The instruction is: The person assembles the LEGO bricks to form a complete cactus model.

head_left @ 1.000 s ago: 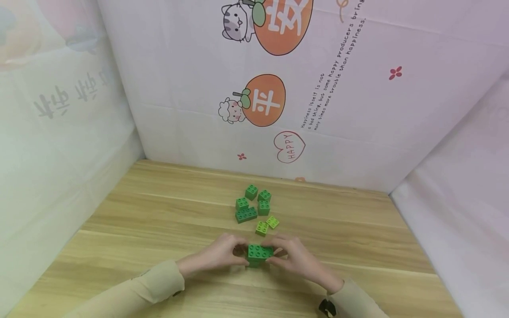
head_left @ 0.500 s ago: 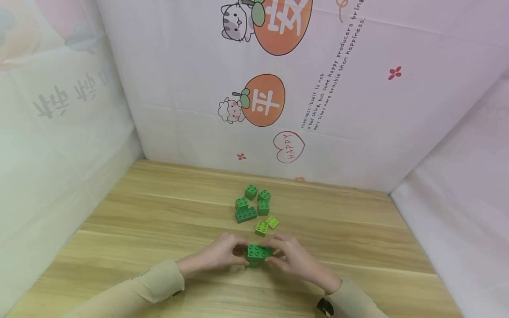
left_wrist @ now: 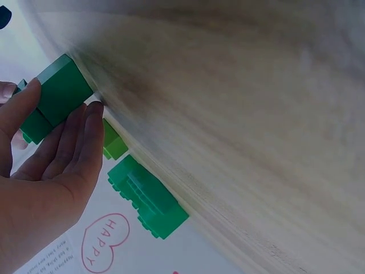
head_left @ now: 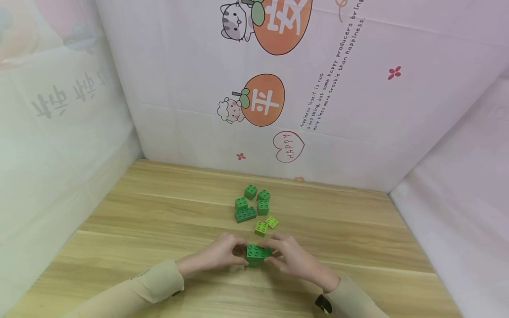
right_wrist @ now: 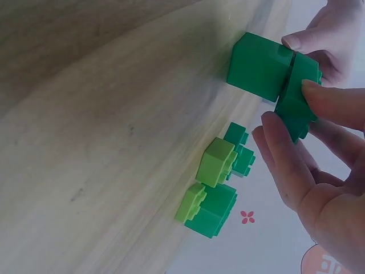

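Observation:
Low over the near middle of the table, my two hands hold a pair of stacked green building blocks between them. The upper block [right_wrist: 299,94] is longer and overhangs the taller lower block [right_wrist: 259,65] to the right. A thin dark seam shows between them in the right wrist view. My left hand [head_left: 218,255] grips the stack's left end, thumb in front and fingers behind. With thumb and fingers, my right hand [head_left: 292,258] pinches the overhanging right end of the upper block. Parts of both blocks are hidden behind the fingers.
Beyond the hands lie two lime blocks [head_left: 261,228], close together. Farther back sit several green blocks [head_left: 263,207], one resting against or on a longer dark green block [head_left: 245,215]. White printed cloth [head_left: 191,110] walls the wooden table [head_left: 159,198] at back and sides.
My right hand and the upper block have shifted very slightly left. The left hand keeps its grip, and the loose blocks stay where they were.

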`<state>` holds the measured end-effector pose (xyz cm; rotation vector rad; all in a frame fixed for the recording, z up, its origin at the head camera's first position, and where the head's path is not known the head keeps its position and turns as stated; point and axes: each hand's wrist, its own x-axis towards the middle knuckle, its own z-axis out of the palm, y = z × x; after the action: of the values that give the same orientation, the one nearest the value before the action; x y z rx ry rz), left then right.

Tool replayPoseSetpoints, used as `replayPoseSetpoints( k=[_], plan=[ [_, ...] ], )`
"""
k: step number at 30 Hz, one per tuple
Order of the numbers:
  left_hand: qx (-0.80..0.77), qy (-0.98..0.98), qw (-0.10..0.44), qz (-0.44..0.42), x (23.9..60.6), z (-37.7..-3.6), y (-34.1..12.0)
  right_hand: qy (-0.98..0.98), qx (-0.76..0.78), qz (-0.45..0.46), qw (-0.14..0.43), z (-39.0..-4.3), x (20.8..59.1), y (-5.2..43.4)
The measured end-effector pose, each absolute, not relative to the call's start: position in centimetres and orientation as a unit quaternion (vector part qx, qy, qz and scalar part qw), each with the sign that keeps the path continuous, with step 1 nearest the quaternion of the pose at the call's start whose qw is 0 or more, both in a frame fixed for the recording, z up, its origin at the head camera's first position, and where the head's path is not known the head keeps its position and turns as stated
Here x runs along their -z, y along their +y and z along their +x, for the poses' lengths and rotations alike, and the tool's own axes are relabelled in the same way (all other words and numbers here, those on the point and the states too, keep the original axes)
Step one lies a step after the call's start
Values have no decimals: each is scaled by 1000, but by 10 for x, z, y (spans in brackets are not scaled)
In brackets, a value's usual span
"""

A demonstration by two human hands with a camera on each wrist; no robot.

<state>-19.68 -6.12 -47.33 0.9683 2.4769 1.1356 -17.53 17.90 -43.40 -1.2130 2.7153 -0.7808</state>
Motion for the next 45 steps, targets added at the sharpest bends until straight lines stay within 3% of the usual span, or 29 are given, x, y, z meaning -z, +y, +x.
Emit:
replayPoseSetpoints(
  k=[19, 29, 45],
  plan=[
    [-396, 846, 122, 334, 470, -196, -60, 894, 223, -389, 23, -173, 430, 176],
    [-388, 850, 118, 337, 470, -197, -60, 887, 254, -380, 62, -178, 429, 177],
    [-394, 844, 108, 347, 474, -198, -62, 883, 277, -375, 60, -180, 437, 182]
  ],
)
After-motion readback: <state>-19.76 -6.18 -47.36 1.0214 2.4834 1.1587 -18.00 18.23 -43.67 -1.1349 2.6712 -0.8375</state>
